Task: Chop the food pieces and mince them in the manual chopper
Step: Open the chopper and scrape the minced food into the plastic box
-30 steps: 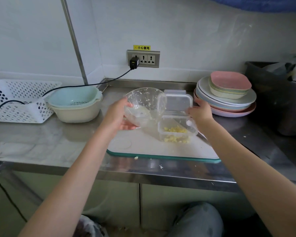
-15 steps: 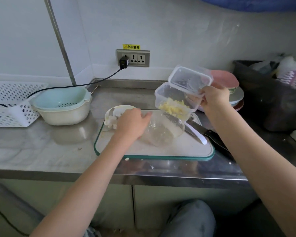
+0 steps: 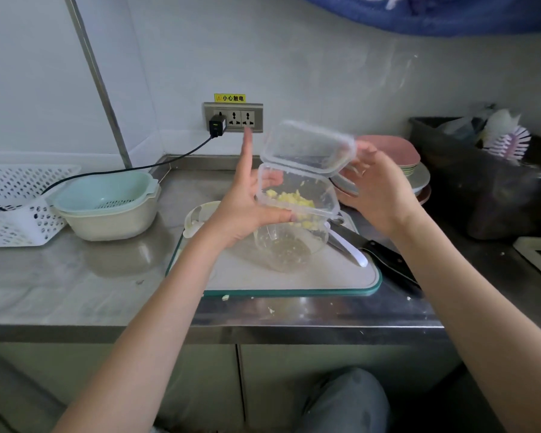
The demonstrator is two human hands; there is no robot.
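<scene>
Clear plastic container (image 3: 297, 195) with yellow minced food (image 3: 289, 200) held in air above chopper bowl (image 3: 289, 245), lid (image 3: 308, 148) hinged up. Left hand (image 3: 247, 207) cupping container side, thumb under, index finger straight up. Right hand (image 3: 378, 189) gripping container's far side near lid. Bowl standing on cutting board (image 3: 294, 279), white spoon (image 3: 347, 245) and knife (image 3: 384, 257) at right edge. Steel desk (image 3: 75, 282) bare at front left; colander bowls (image 3: 110, 204), white basket (image 3: 16, 201) left, plates (image 3: 400, 157) right. Wall socket (image 3: 233, 117) behind.

Single head view, looking forward-down, close over steel counter (image 3: 75, 285) toward back wall.
</scene>
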